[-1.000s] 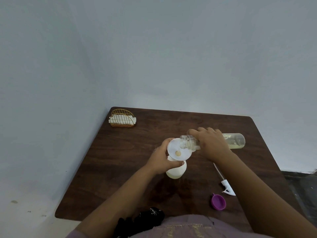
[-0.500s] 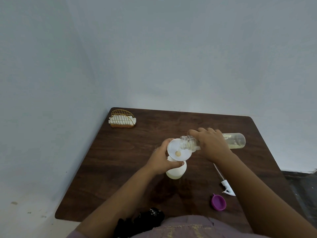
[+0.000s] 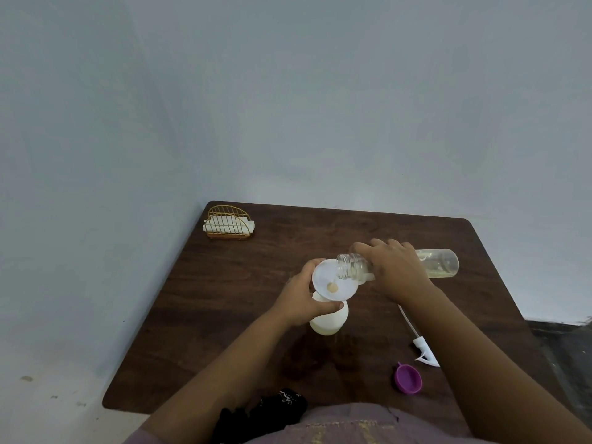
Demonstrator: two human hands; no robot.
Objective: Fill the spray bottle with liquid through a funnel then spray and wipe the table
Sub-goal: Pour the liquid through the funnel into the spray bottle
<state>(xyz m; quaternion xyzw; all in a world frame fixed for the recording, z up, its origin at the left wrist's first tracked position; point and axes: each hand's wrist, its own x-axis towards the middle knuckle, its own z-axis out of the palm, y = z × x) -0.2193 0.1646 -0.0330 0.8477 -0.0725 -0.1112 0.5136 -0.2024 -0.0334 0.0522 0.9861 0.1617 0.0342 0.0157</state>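
A white spray bottle (image 3: 330, 323) stands uncapped mid-table with a white funnel (image 3: 333, 282) set in its neck. My left hand (image 3: 301, 302) grips the bottle's shoulder just under the funnel. My right hand (image 3: 395, 270) holds a clear bottle (image 3: 440, 262) tipped on its side, its open mouth over the funnel's rim; pale yellowish liquid lies in the bottle and pools at the funnel's hole. The white spray head (image 3: 421, 346) with its dip tube lies on the table to the right.
A purple cap (image 3: 407, 378) lies near the front right of the dark wooden table (image 3: 230, 299). A gold wire holder with white napkins (image 3: 229, 223) sits at the back left corner. A black cloth (image 3: 266, 411) lies at the front edge. Walls close in behind and on the left.
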